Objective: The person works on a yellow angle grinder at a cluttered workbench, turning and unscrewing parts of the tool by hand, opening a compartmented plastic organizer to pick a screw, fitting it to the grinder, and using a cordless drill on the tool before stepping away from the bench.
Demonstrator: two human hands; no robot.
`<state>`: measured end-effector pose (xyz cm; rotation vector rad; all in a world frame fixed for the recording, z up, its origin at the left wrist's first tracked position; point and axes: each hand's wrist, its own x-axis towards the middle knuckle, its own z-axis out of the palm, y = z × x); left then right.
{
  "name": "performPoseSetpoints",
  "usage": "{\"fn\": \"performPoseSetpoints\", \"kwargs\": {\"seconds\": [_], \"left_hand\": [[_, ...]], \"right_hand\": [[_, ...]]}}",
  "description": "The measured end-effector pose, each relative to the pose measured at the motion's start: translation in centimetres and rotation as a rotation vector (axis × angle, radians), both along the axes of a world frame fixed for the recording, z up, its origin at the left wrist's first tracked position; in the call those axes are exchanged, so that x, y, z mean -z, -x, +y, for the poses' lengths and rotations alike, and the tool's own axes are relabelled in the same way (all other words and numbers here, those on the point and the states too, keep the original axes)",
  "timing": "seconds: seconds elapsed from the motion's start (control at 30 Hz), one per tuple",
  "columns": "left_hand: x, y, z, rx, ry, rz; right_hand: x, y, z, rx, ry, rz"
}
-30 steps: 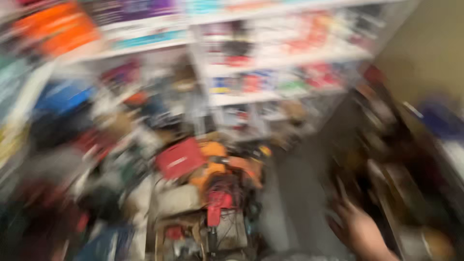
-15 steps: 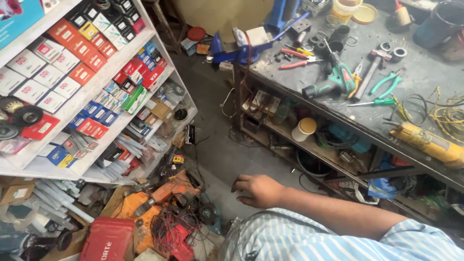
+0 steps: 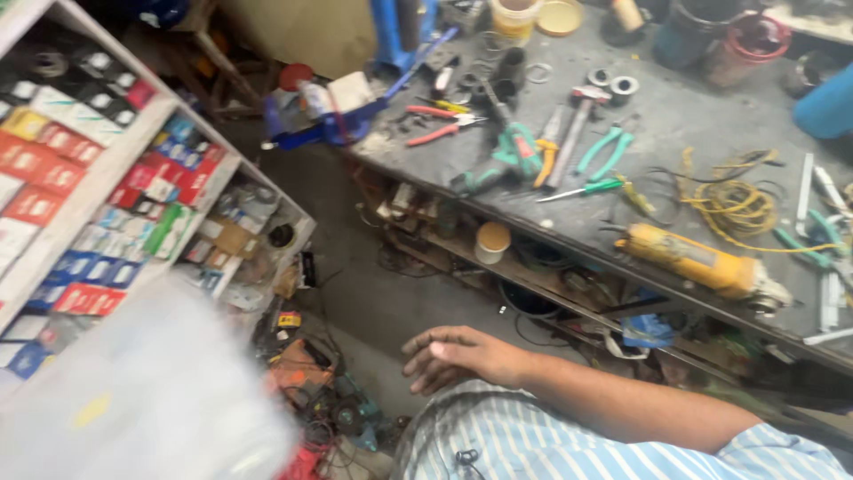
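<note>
Right now my right hand [image 3: 462, 356] hovers empty, fingers loosely spread, over the cluttered floor [image 3: 355, 293]. Left hand's out of view. Workbench [image 3: 684, 200] stands nearby.

Shelf rack of boxes [image 3: 80, 204] at left of frame; workbench [image 3: 675, 116] upper right with pliers [image 3: 607, 151], grinder [image 3: 697, 262] on it; right hand [image 3: 458, 356] lower centre, over floor clutter [image 3: 329, 400].
</note>
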<state>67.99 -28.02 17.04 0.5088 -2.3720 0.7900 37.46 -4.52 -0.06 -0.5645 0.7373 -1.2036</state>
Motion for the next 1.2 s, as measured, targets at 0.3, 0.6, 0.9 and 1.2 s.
{"fn": "performPoseSetpoints", "kwargs": {"seconds": [0.3, 0.6, 0.9, 1.2], "left_hand": [[7.2, 26.6, 12.5, 0.757, -0.213, -0.145], [22.1, 47.9, 13.4, 1.108, -0.449, -0.058], [22.8, 54.1, 6.5, 1.183, -0.808, -0.310], [19.9, 75.5, 6.0, 1.080, -1.169, -0.481]], "right_hand": [[-5.8, 14.1, 15.8, 0.730, -0.199, 0.217], [1.5, 25.7, 19.0, 1.197, -0.084, 0.621], [6.8, 30.7, 16.1, 1.425, -0.407, 1.006], [3.5, 44.4, 15.5, 1.426, -0.707, 1.241]]}}
